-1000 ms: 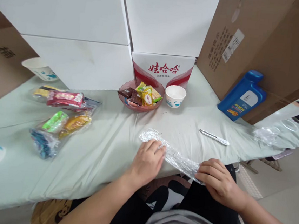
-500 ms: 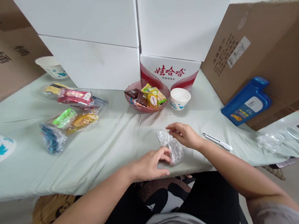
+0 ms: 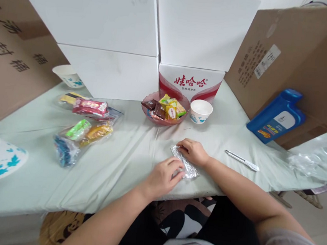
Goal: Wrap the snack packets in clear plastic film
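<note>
A crinkled piece of clear bubble wrap lies on the cloth near the table's front edge, between my two hands. My left hand has its fingers curled at the wrap's left side, thumb and fingertips pinching that edge. From above right, my right hand bends its fingers down onto the wrap's far end, partly covering it. Whether anything is wrapped inside cannot be made out. To the right of my right hand lies a white utility knife.
Behind are a pink bowl of wrapped snacks and a paper cup. Bagged snacks lie left, near another paper cup. A blue bottle leans against a cardboard box. White boxes stand at the back.
My right hand has come down and left onto the far end of the bubble wrap, which looks flatter and narrower. My left fingers have closed in on its edge. The view has shifted slightly.
</note>
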A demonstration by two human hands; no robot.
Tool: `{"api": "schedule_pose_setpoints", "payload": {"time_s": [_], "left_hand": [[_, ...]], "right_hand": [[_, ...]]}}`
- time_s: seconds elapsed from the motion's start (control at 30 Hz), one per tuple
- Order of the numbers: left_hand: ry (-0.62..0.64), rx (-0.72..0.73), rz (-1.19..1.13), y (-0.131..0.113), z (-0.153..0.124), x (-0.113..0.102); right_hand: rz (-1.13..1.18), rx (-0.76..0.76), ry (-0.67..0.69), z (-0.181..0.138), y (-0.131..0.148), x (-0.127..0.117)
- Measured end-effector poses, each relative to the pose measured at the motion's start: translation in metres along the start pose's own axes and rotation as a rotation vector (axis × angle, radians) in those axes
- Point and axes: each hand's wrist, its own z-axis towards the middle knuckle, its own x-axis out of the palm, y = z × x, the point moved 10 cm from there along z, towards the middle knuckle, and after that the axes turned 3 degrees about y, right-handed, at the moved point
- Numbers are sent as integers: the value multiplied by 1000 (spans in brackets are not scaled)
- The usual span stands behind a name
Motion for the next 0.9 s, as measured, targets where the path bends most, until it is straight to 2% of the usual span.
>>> {"api": "schedule_pose_setpoints", "payload": {"time_s": [0.07,0.13,0.2,0.33,0.4,0.47,0.57,0.63,0.73,0.83,0.9], "left_hand": [[-112,81,152,-5,0,-7],[-84,135,273,-7,2,0],[-16,122,354,-2,4,10],[18,29,381,10,5,10],[1,7,372,13,5,4],[-10,-14,380,16,6,-2],[-21,-52,412,25,7,-9],[-28,-67,430,30,8,-12],[-51,-80,440,36,8,-15],[-55,-85,419,37,7,-16],[16,-45,365,32,8,-9]], "right_hand": [[-49,4,1,0,2,3],[-86,5,8,0,2,5],[-124,22,-13,1,-2,2],[-208,143,-209,-3,-30,-34],[-156,97,-280,-8,-33,-51],[0,-86,-214,-10,-18,-53],[235,-391,44,-17,24,-37],[269,-487,181,-22,44,-23],[216,-508,272,-24,56,-9],[193,-473,238,-25,57,-13],[210,-433,215,-27,56,-20]]}}
